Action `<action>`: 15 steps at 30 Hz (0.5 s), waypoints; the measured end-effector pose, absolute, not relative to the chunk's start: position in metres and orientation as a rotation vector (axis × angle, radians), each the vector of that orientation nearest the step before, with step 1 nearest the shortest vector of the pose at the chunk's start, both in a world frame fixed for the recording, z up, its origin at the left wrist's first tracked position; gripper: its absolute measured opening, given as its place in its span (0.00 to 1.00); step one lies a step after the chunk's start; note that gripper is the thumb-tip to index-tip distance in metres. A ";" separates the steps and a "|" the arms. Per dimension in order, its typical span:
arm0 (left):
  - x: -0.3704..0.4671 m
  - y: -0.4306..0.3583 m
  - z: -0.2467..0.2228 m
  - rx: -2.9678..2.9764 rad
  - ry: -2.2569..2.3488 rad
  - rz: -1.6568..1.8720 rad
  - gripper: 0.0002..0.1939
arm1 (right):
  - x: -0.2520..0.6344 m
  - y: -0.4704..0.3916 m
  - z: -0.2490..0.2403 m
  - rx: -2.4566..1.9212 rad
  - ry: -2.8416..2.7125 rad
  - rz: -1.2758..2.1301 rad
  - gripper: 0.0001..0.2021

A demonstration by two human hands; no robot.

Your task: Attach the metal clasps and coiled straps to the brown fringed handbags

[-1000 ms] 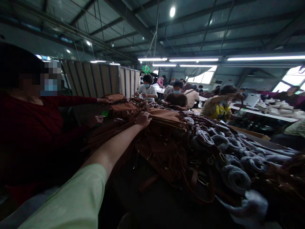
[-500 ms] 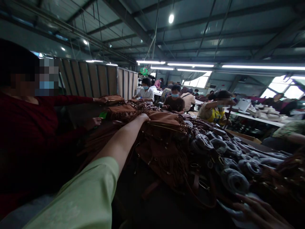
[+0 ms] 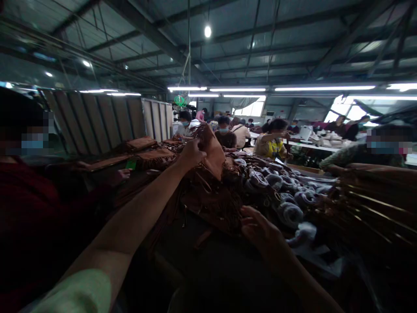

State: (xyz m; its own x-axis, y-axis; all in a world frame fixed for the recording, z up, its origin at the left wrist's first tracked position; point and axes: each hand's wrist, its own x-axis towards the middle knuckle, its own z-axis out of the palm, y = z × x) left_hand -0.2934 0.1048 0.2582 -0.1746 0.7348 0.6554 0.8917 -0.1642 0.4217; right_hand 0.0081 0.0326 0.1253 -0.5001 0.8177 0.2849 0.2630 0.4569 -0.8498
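Observation:
My left hand (image 3: 193,154) grips a brown fringed bag (image 3: 214,157) by its edge and holds it raised and tilted above the pile. Its fringe hangs loose at the top and the right side. My right hand (image 3: 263,230) reaches in from the lower right with its fingers apart and nothing in them. Close in front of it lies a heap of brown fringed bags (image 3: 218,206) with dark straps. Rolled straps wrapped in clear plastic (image 3: 289,213) lie to the right of that hand.
A co-worker in red (image 3: 22,195) stands at the left, a green brush-like thing (image 3: 131,164) near their hand. Another person (image 3: 361,152) is at the right by stacked brown pieces (image 3: 381,195). Tall panelled partitions (image 3: 94,124) stand behind. More people work at white tables (image 3: 312,147).
My left hand has lifted the brown bag off the pile and tipped it up. My right hand has come from the lower right corner towards the middle. The view has turned right.

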 end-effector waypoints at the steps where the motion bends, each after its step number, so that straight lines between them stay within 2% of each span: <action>1: -0.270 0.087 0.255 -1.916 -1.836 -1.176 0.18 | 0.001 0.030 0.131 -0.820 -1.817 1.151 0.28; 4: -0.189 0.034 0.215 -2.095 -1.749 -0.961 0.14 | -0.003 0.020 0.140 -0.627 -1.389 1.542 0.30; 7: -0.118 -0.008 0.149 -2.437 -1.725 -0.917 0.12 | 0.019 0.008 0.121 -0.799 -1.173 1.719 0.25; 9: -0.092 -0.029 0.106 -2.710 -1.779 -1.055 0.12 | 0.042 0.001 0.093 -1.026 -1.075 1.744 0.19; 11: -0.084 -0.043 0.074 -2.903 -1.814 -1.324 0.17 | 0.064 -0.004 0.061 -1.212 -0.980 1.690 0.14; 13: -0.087 -0.053 0.053 -2.820 -2.001 -1.553 0.17 | 0.083 -0.008 0.034 -1.337 -0.937 1.569 0.09; 15: -0.091 -0.062 0.040 -2.613 -2.276 -1.530 0.12 | 0.096 -0.012 0.018 -1.391 -0.938 1.493 0.06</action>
